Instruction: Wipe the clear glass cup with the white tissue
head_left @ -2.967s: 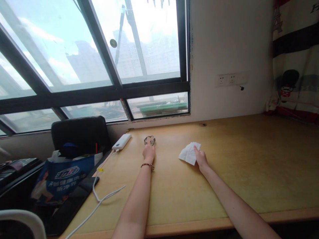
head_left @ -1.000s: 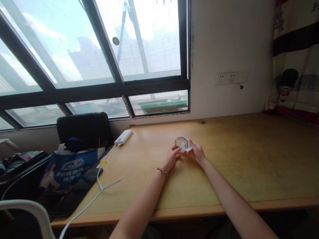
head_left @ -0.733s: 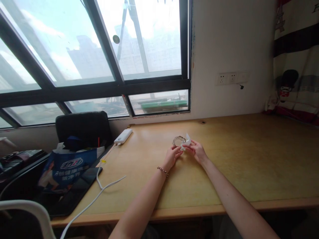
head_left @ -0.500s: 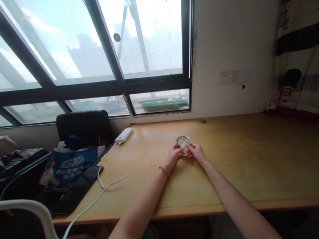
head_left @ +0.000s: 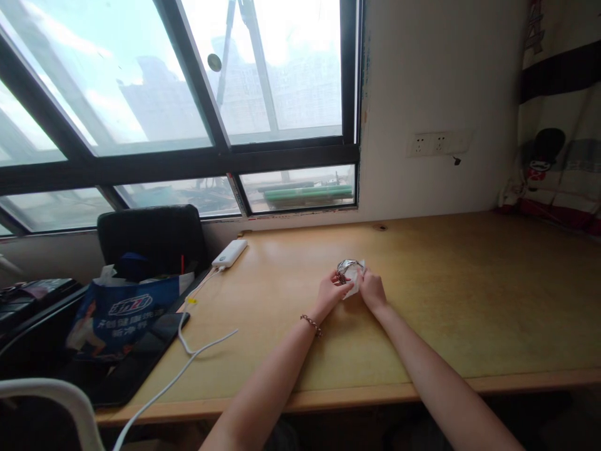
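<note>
My left hand [head_left: 331,292], with a chain bracelet [head_left: 311,325] round its wrist, is closed on the left side of a shiny silver bangle [head_left: 340,270]. The bangle is held a little above the wooden desk and looks like a ring with an ornate or coiled surface; its details are too small to tell. A white tissue [head_left: 354,287] lies against the bangle, between my two hands. My right hand [head_left: 373,290] is closed at the tissue's right edge, its fingers partly hidden behind the hand.
The wooden desk [head_left: 469,300] spreads beneath my hands. A white power bank [head_left: 230,254] sits at its left edge, with a white cable [head_left: 181,368] trailing forward. Left of the desk are a black chair [head_left: 150,235] and a blue bag [head_left: 124,319]. Wall sockets [head_left: 439,144] are behind.
My right hand has turned and drawn in its fingers at the tissue's edge. The tissue now spreads wider across the bangle's opening. The camera view has shifted slightly.
</note>
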{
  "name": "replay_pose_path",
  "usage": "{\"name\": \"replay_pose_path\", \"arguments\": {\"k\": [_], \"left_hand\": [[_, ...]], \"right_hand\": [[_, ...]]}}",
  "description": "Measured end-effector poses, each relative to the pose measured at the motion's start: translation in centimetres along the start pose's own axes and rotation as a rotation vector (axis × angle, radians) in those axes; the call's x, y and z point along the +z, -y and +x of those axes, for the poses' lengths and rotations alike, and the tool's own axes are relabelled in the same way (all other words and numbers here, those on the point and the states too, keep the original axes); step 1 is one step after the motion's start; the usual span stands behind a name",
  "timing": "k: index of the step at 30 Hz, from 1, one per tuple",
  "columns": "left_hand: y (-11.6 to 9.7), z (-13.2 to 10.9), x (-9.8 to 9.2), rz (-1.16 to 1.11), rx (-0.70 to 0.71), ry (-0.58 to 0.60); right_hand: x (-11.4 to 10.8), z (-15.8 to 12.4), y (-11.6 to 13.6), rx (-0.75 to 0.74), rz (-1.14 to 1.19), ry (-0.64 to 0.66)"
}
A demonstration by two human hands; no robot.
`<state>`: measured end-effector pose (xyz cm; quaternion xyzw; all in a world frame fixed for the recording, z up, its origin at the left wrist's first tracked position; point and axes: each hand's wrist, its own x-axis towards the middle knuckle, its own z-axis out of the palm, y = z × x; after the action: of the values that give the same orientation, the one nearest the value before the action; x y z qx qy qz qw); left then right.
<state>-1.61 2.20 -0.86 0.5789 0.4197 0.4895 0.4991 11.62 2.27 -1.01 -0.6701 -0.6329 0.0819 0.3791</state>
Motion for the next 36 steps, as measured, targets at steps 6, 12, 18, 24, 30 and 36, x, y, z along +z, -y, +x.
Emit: {"name": "replay_pose_path", "arguments": {"k": [6,12,18,24,30,36], "left_hand": [[0.2,0.3,-0.5,-0.109,-0.128,-0.01],[0.2,0.2,-0.5,-0.111,-0.095,-0.022],[0.2,0.2,-0.4,-0.065,-0.075,-0.016],[0.3,0.4,-0.4,-0.054,-0.084,-0.014],[0.4,0.2,-0.4,-0.058,-0.057,0.003],[0.2,-0.1,-0.5,-0.041,-0.043,-0.002]], "right_hand": [[-0.7,0.0,0.1,-0.121,-0.05,-0.031],[0.3,0.6,-0.2,0.045,0.21,0.107],[0.8,0.7,-0.5,0.129,0.327,0.167],[0.8,0.7,-0.6,0.149,0.307,0.17],[0.6,0.6,-0.6,0.151,0.293,0.185],[0.6,0.6,-0.7,0.157,0.268,0.21]]}}
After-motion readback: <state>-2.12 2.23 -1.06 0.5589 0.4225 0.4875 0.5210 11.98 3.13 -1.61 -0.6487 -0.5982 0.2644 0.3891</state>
